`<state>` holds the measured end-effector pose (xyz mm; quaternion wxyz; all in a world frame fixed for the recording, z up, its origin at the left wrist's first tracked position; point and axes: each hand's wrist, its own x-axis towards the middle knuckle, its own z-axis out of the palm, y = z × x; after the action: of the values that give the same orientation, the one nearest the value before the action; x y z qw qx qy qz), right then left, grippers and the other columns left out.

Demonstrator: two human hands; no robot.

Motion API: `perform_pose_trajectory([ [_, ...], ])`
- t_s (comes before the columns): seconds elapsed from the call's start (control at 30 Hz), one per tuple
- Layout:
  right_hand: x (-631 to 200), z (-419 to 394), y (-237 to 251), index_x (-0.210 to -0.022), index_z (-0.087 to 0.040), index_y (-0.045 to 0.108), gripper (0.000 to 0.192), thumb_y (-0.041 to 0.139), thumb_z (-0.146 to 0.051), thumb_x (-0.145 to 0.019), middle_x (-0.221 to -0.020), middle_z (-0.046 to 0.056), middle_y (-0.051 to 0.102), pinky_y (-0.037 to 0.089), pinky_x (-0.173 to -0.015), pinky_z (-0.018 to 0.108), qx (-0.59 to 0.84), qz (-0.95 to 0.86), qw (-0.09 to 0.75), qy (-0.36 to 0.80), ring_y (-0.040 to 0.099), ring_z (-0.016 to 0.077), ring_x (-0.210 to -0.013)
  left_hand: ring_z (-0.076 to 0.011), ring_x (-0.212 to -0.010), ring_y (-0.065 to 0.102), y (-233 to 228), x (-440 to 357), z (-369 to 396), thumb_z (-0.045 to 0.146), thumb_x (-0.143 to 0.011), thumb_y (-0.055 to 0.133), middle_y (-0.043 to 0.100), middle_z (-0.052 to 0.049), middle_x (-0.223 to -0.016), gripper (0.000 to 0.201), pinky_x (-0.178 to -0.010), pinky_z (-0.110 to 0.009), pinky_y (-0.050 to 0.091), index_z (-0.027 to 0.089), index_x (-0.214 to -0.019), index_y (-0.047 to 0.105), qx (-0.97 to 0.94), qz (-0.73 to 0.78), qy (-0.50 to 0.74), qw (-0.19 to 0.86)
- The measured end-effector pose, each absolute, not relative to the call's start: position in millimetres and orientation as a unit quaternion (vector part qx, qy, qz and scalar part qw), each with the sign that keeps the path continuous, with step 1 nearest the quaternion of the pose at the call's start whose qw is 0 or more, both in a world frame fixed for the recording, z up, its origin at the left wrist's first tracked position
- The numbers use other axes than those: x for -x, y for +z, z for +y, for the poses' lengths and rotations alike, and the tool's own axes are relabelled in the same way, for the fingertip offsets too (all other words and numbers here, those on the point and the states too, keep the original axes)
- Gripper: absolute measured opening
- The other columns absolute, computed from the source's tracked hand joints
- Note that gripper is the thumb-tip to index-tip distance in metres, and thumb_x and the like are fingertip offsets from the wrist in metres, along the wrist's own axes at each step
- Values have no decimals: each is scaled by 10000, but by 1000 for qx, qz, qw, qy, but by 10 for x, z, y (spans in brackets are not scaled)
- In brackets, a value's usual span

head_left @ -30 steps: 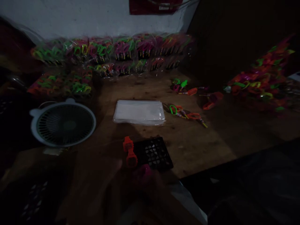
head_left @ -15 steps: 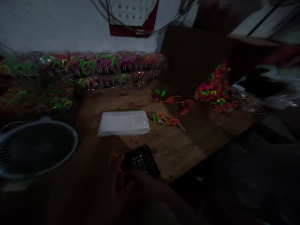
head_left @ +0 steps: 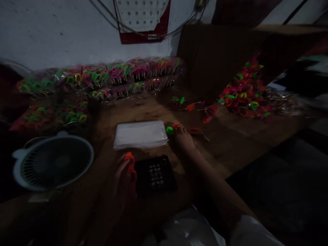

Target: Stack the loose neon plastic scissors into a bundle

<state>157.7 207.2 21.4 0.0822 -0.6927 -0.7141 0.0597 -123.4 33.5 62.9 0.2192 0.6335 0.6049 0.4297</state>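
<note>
Orange watch-shaped pieces (head_left: 130, 157) stand along the left edge of the black lattice tray (head_left: 167, 174), and from my remote post I see the left hand (head_left: 121, 171) curled against them. Its fingers touch the orange plastic, but I cannot tell whether they grip it or merely steady it (the light is poor down there).

My operator's right hand (head_left: 183, 136) is stretched out beyond the tray, just right of the white stack (head_left: 140, 134), fingers lowered onto loose pieces. A green piece (head_left: 169, 130) and an orange-red piece (head_left: 176, 125) show beside the fingertips; whether anything is pinched, I cannot tell.

I judge the step in hand to be picking up a loose piece while the left hand minds the tray. The next move, I think, calls for a narrow pinch on one piece, lifted clear of its neighbours.
</note>
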Motion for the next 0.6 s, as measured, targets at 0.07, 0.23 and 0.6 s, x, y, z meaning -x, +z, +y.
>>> perform_pose_trajectory([
  [0.07,-1579,2042,213,-1274,-36,530,381,381,-93,-928,-1327,264,489,390,-997,445,688,-713,113,75,445,330,-1205,-191,-1333,454,676,1214,306,390,-984,405,493,-7,-1443,365,-1151,-379,365,295,-1316,522,-605,625,438,226],
  [0.23,-1269,1687,305,-1140,-120,579,313,509,-326,-915,-1047,130,666,507,-785,331,608,-664,330,283,617,225,-886,-172,-1319,473,772,1128,290,404,-981,423,526,22,-1412,327,-1133,-344,384,309,-1260,562,-573,666,430,209],
  [0.6,-281,1270,138,-803,-156,681,347,785,-446,-643,-765,10,672,467,-670,295,477,-537,413,560,586,190,-727,-239,-1381,406,395,1117,438,319,-965,383,442,-12,-1485,418,-1213,-481,275,338,-1374,465,-639,640,394,164],
])
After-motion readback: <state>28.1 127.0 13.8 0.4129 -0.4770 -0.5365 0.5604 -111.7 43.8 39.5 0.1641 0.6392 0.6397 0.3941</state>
